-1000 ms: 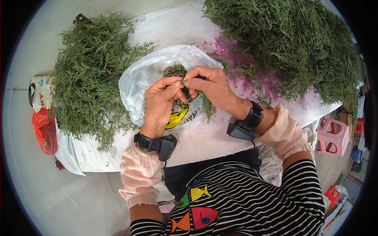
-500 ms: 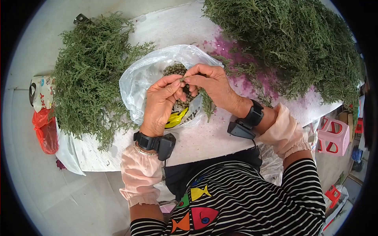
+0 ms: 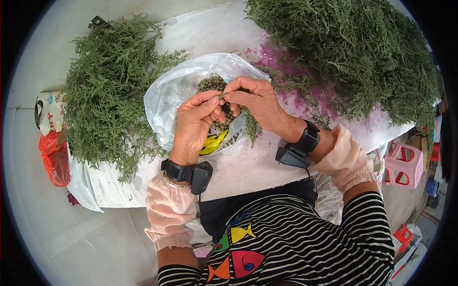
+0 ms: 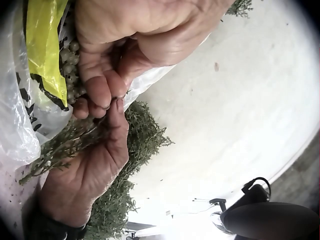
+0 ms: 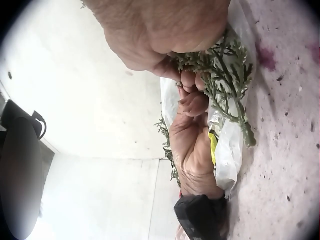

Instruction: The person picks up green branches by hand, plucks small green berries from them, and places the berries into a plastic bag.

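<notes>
My left hand [image 3: 193, 124] and right hand [image 3: 262, 107] meet fingertip to fingertip over an open clear plastic bag [image 3: 160, 105]. Round grey-green berries [image 3: 210, 85] fill the bag's middle. Between the fingertips is a small greenish piece [image 3: 221, 97], mostly covered by thumbs and fingers; I cannot tell its exact shape. A leafy evergreen sprig [image 5: 230, 85] is held in my right hand's curled fingers, its cut stem sticking out below the palm. In the left wrist view the same sprig [image 4: 65, 142] shows beside the bag's yellow print [image 4: 47, 50].
Evergreen branches [image 3: 109, 95] are heaped on the left of the white-covered table [image 3: 238, 174], with a larger heap [image 3: 353, 57] at the back right. Purple stains [image 3: 296, 95] mark the cover. A red bag [image 3: 55, 159] hangs at the left edge; a pink stool [image 3: 404, 164] stands right.
Both hands stay nearly in place over the bag. Since a second ago the left hand has shifted slightly and its fingers lie straighter at the pinch.
</notes>
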